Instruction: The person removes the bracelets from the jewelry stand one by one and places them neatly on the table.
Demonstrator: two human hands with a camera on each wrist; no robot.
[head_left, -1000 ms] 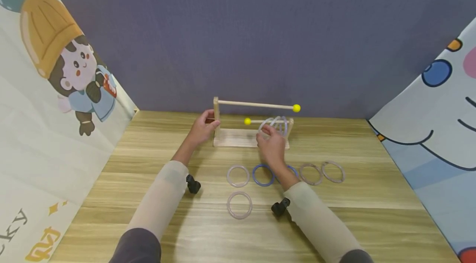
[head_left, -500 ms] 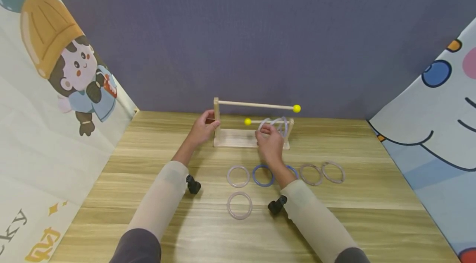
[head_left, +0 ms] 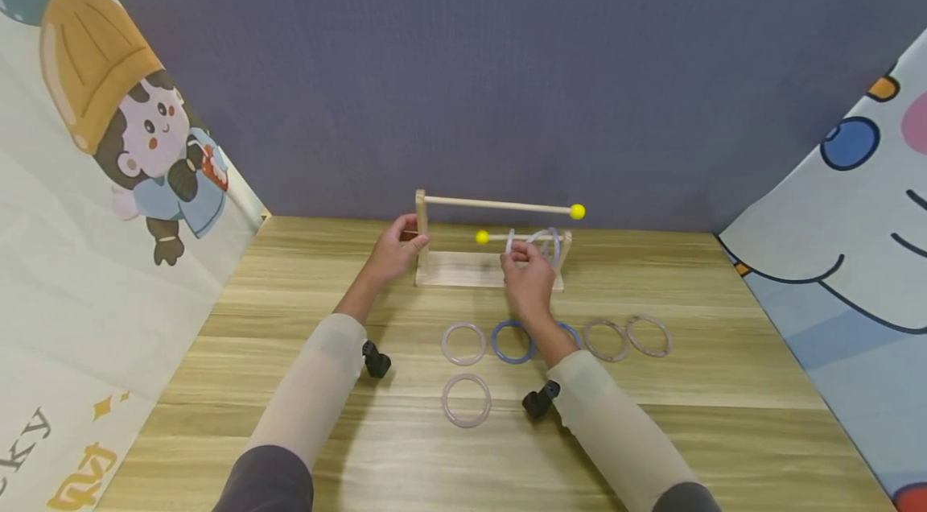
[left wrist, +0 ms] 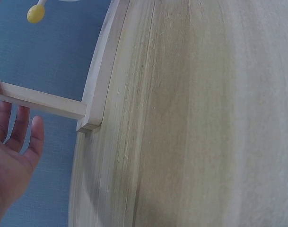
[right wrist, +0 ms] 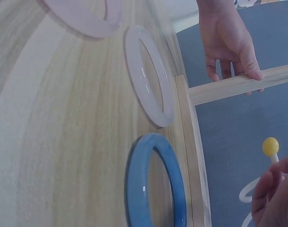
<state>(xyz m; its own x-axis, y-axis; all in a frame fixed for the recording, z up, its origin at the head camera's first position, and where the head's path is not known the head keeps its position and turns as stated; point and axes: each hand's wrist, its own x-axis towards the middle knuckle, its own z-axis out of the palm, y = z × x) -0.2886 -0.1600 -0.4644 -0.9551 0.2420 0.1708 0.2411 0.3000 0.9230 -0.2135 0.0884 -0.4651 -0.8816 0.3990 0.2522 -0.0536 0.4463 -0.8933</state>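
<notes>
A wooden stand [head_left: 459,269] has two rods tipped with yellow balls. My left hand [head_left: 396,252] holds its left post [head_left: 423,226], thumb on the near side and fingers behind, as the right wrist view shows. My right hand [head_left: 529,278] pinches a white bangle [head_left: 510,239] on the lower rod [head_left: 498,237]; the bangle appears nearly edge-on, its lower part hidden by the fingers. Nearer the right post, pale bangles [head_left: 556,248] hang on the same rod, partly covered by the hand. Above, the upper rod [head_left: 492,203] carries no bangle.
Along the table [head_left: 348,448] lie a pale bangle [head_left: 445,344], a blue bangle [right wrist: 138,184], another blue one [head_left: 573,330] partly behind my right wrist, and two brownish bangles [head_left: 605,358]. A pinkish bangle [head_left: 467,423] lies nearer. A dark wall [head_left: 463,77] stands behind.
The white bangle at my right fingertips has turned from a slanted, open view to nearly edge-on. My right hand shifted slightly; the left hand stays on the post.
</notes>
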